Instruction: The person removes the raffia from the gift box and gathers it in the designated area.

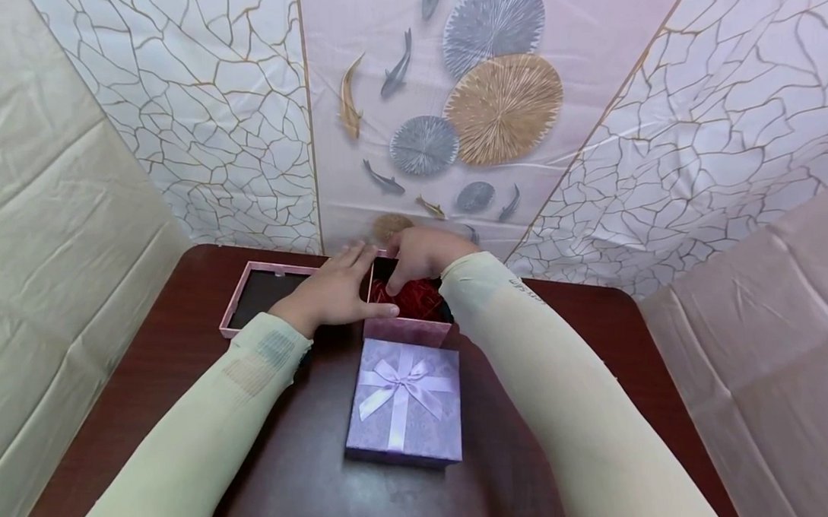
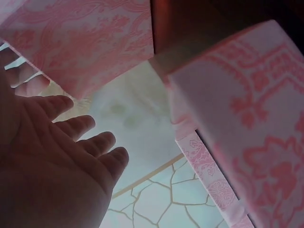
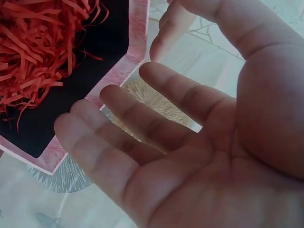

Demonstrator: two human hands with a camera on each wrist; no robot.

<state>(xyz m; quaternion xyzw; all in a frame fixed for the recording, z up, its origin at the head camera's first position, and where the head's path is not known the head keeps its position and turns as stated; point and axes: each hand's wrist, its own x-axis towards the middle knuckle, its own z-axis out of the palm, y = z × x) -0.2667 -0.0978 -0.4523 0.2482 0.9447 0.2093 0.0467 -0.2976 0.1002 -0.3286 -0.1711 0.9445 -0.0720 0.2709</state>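
Observation:
A pink patterned box stands near the back edge of the table, and red shredded paper fills part of its black inside. My left hand is at the box's left side, fingers straight and thumb stretched toward the front wall. In the left wrist view its palm and fingers show beside the box wall. Over the far right of the box is my right hand. The right wrist view shows its fingers extended, fingertips right at the pink rim, nothing in the palm.
To the left lies a shallow pink-rimmed tray-like box part with a black inside. A lavender gift box with a ribbon bow sits in front of the pink box. Patterned cloth hangs directly behind the dark red table.

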